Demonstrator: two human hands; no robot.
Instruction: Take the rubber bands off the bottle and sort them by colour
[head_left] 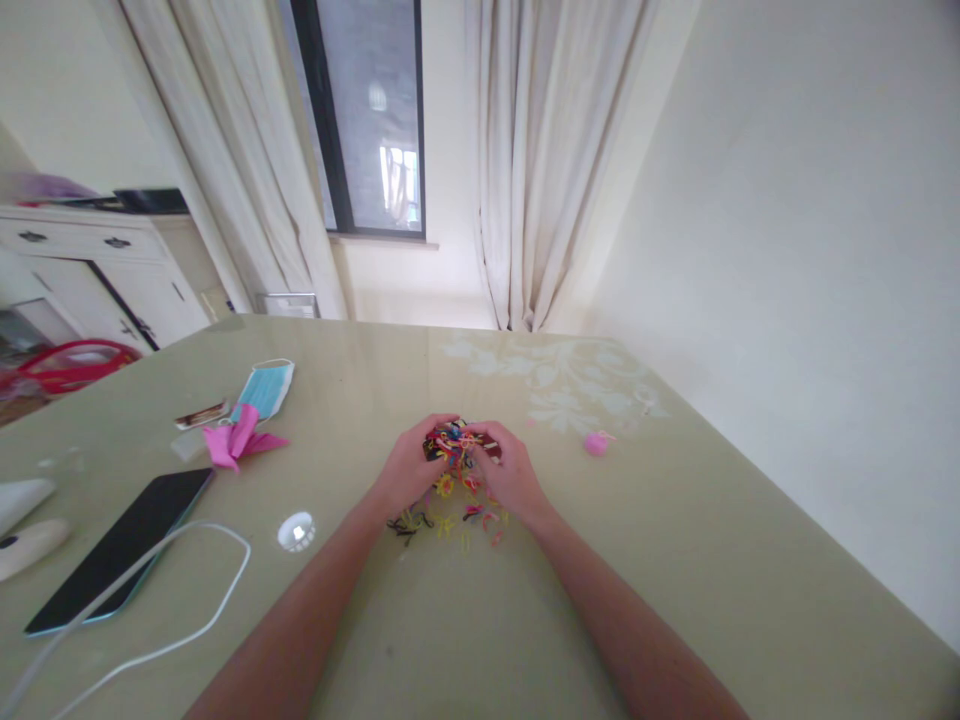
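Between my two hands is a bunch of small, multicoloured elastic bands (454, 445), mostly red, yellow, blue and black. My left hand (412, 462) curls round its left side, thumb and fingers against the bands. From the right, my right hand (512, 468) grips the bunch, with a dark reddish-brown patch showing by its fingers. More loose bands (445, 522) lie scattered on the table just below the hands, in yellow, black, pink and red. The palms and the underside of the bunch are hidden.
Left on the glossy table (600, 620) are a black tablet (127, 550), a white cable (244, 570), a round white object (296, 532), a pink folded paper shape (238, 438) and a blue face mask (264, 388). A small pink thing (596, 443) lies right of my hands.
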